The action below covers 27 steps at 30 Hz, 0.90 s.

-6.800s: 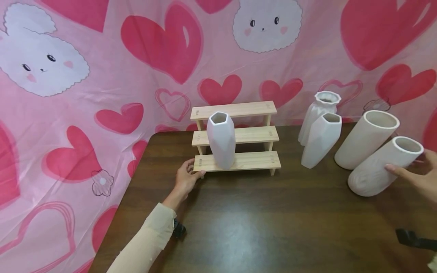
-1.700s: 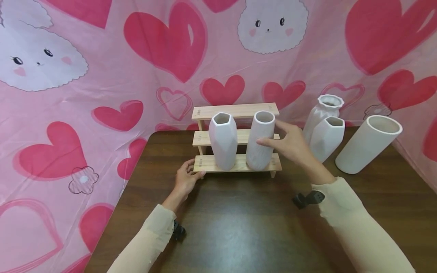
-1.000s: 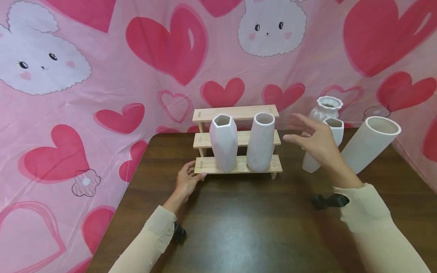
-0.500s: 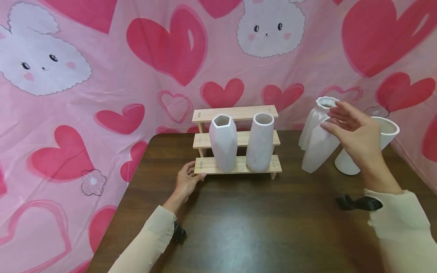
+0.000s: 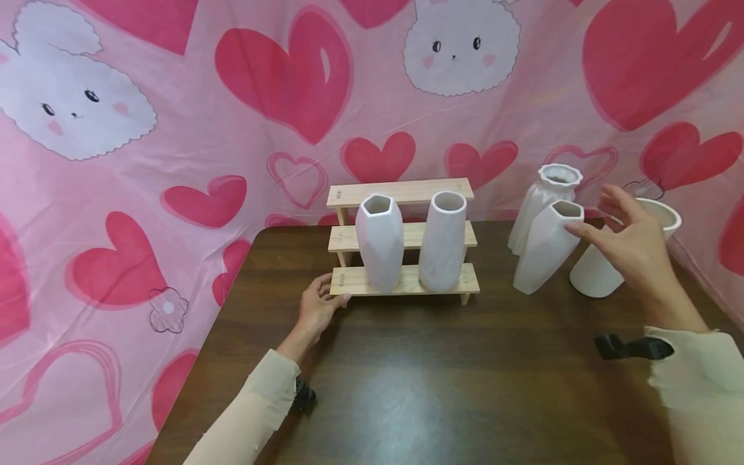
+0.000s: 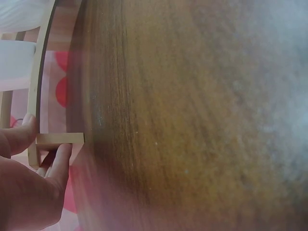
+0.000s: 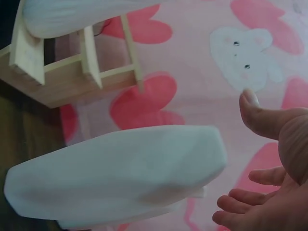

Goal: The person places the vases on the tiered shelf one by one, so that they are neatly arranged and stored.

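Observation:
At the left end of the three-tier wooden display stand point(image 5: 401, 187), my left hand point(image 5: 316, 309) grips the lowest tier. In the left wrist view its thumb point(image 6: 24, 132) lies on the board and its fingers bend round the short leg point(image 6: 60, 138). A faceted white vase point(image 5: 380, 248) and a textured white vase point(image 5: 443, 248) stand on that tier. My right hand point(image 5: 636, 248) is spread, holding nothing, beside the rim of another faceted vase point(image 5: 543, 252). In the right wrist view a gap shows between the fingers and this vase point(image 7: 115, 173).
Behind the faceted vase on the table stands a ruffled-rim vase point(image 5: 529, 210). A wide cylindrical vase point(image 5: 595, 274) is partly hidden by my right hand. The dark wooden table point(image 5: 401, 381) meets a pink heart-print cloth point(image 5: 192, 129) at the back.
My right hand set the textured vase on the lowest tier and let go. It then moved right, past the faceted vase on the table. My left hand stayed on the stand.

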{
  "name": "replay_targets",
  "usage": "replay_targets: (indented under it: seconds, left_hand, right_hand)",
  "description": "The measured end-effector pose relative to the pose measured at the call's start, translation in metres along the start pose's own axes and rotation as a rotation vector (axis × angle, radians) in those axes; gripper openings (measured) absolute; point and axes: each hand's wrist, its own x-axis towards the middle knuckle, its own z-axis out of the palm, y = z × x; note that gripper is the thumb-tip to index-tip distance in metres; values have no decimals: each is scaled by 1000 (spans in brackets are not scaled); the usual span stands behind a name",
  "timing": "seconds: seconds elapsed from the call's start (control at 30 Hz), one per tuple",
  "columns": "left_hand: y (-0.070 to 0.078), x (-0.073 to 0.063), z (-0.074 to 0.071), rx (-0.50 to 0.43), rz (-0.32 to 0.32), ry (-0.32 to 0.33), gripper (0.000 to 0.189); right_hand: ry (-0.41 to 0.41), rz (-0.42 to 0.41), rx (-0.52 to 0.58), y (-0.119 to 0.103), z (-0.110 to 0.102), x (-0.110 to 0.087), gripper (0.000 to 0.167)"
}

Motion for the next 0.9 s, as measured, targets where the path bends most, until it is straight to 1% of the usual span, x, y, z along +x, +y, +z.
replay_targets:
  seconds: [0.17,0.3,0.47,0.57,0.7,0.83,0.9]
  left_hand:
    - [0,0,0,5,-4,4,59]
    - [1,0,1,1,-10,10,60]
    - [2,0,1,0,-9,10,60]
    - [2,0,1,-4,-6,8,59]
    - [2,-1,1,-5,-3,8,59]
    - [0,-1,1,-8,1,11,59]
    - [0,0,1,-14,0,13,59]
  right_hand:
    - [-96,5,-17,9,8,4,88]
    - [-124,6,-32,17,15,6,88]
    - [-105,-34,-2,23,24,4,80]
    - [-75,-51,-2,24,26,3,76]
    - [-43,-52,19,24,29,3,73]
    - [-29,-45,46,27,31,4,72]
    - [-21,-35,28,27,32,4,72]
